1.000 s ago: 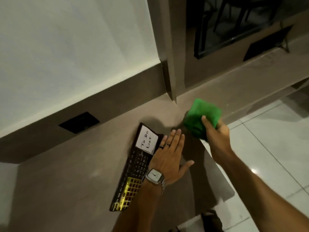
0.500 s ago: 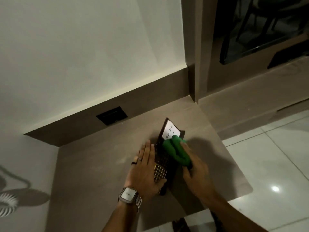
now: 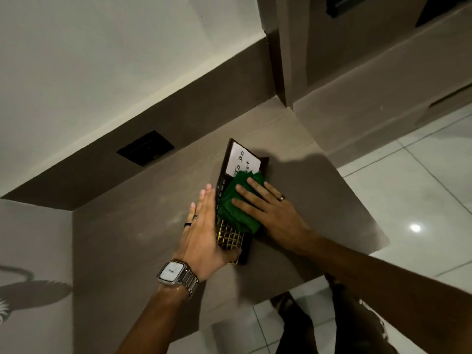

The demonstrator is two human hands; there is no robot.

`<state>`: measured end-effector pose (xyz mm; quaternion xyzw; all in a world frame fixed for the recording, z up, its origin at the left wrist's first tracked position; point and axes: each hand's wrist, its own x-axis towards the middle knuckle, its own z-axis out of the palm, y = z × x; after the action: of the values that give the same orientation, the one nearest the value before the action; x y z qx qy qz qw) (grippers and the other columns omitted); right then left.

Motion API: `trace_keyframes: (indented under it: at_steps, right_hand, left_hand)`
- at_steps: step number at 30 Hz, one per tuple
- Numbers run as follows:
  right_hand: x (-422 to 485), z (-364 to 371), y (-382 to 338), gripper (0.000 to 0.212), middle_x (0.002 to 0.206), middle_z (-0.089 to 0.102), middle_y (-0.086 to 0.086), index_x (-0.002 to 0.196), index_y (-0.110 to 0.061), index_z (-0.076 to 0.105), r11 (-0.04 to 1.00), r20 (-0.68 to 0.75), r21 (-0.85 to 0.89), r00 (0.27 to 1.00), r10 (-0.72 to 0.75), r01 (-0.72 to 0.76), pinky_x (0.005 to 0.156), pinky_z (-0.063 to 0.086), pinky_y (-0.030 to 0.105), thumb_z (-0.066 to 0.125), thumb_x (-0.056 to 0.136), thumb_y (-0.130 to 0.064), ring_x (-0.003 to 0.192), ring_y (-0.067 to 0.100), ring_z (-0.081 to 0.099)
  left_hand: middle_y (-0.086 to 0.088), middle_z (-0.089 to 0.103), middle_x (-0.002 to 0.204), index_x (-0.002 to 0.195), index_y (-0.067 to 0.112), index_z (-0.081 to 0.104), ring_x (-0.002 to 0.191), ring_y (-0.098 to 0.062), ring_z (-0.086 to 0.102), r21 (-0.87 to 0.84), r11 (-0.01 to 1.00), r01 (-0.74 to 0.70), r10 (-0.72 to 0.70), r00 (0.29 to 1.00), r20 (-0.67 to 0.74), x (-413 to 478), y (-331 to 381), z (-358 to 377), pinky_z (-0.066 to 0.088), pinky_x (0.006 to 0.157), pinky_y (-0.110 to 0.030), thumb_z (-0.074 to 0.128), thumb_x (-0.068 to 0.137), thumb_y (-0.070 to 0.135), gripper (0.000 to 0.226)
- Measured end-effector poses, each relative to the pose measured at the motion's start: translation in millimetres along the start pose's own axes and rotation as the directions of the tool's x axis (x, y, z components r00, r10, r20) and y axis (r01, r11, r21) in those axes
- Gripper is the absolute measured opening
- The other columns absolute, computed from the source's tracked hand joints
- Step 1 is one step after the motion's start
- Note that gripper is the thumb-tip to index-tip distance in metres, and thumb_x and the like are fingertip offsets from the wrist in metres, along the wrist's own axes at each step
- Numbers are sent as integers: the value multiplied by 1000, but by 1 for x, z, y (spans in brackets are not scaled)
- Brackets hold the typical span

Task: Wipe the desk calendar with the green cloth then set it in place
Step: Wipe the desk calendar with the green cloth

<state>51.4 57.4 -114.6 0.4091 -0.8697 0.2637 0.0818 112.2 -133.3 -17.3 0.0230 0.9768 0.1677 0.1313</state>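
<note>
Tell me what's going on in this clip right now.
A person is wiping a desk calendar that lies flat on a brown desk. The right hand presses a green cloth onto the calendar's middle, just below its "To Do" note. The left hand steadies the calendar's left edge. It has not been stood up yet.

Desk calendar (image 3: pixel 241 159): dark, long, laid flat on the brown surface, white "To Do" sheet at far end, yellow grid at near end. Green cloth (image 3: pixel 236 209): crumpled, spread over the calendar's middle.
</note>
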Motion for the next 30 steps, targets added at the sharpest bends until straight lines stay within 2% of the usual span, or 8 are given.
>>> trace_keyframes:
  at_steps: [3,8,10,14,18,20,25,30]
  right_hand:
    - [-14,3,4,91,158,20,5,151,-25,19,1000,11,5,1000,10,-10,117,18,48,75,79,-20,147,29,11]
    - [1,-3,-2,81,157,22,5,150,-24,26,983,-39,37,983,-177,178,118,9,47,70,83,-15,147,30,11]
    - [19,-11,9,72,157,27,6,149,-23,32,987,-91,34,984,-152,156,118,12,48,67,86,-13,146,31,14]
    - [2,-9,18,74,156,27,6,148,-21,35,997,-18,40,998,-62,62,117,18,48,72,84,-15,146,31,15]
    - [-18,4,1,84,158,22,4,150,-24,28,989,50,42,988,-145,143,117,17,49,76,80,-20,147,30,10]
    - [-8,1,2,84,158,20,3,150,-25,23,983,18,63,984,-175,173,118,13,48,72,82,-18,147,29,8]
    - [-10,-8,19,79,155,30,7,147,-20,37,994,14,105,1000,-10,9,114,24,53,77,79,-10,145,32,18]
    - [-32,10,-1,82,157,25,3,149,-25,29,986,76,64,984,-161,157,116,15,47,73,81,-17,147,29,12]
  left_hand:
    - [6,-17,164,151,31,-22,151,-11,-14,12,1000,15,-15,1000,-6,1,0,2,-9,120,-33,85,53,51,146]
    - [7,-17,164,146,35,-30,152,-12,-11,-7,1000,-2,2,1000,-8,0,4,2,-5,121,-34,84,54,51,148]
    - [10,-18,162,149,33,-26,152,-12,-11,-9,1000,7,-7,1000,-5,1,4,1,-6,121,-34,85,54,49,147]
    - [8,-19,163,147,34,-29,151,-11,-13,-34,999,13,-13,1000,-1,0,5,0,-7,121,-36,84,63,38,141]
    - [7,-22,163,144,36,-33,149,-7,-19,-68,998,-5,6,1000,4,-1,6,1,-13,119,-31,79,70,34,134]
    - [7,-23,162,144,35,-33,149,-6,-20,-65,998,-4,4,1000,13,-1,6,2,-13,120,-30,80,70,28,135]
    - [9,-23,161,140,41,-37,150,-8,-16,-66,998,4,-3,1000,10,0,6,3,-11,120,-33,83,66,19,142]
    - [7,-22,162,144,35,-32,150,-9,-17,-95,995,4,-3,1000,19,-1,5,3,-13,119,-30,84,67,29,139]
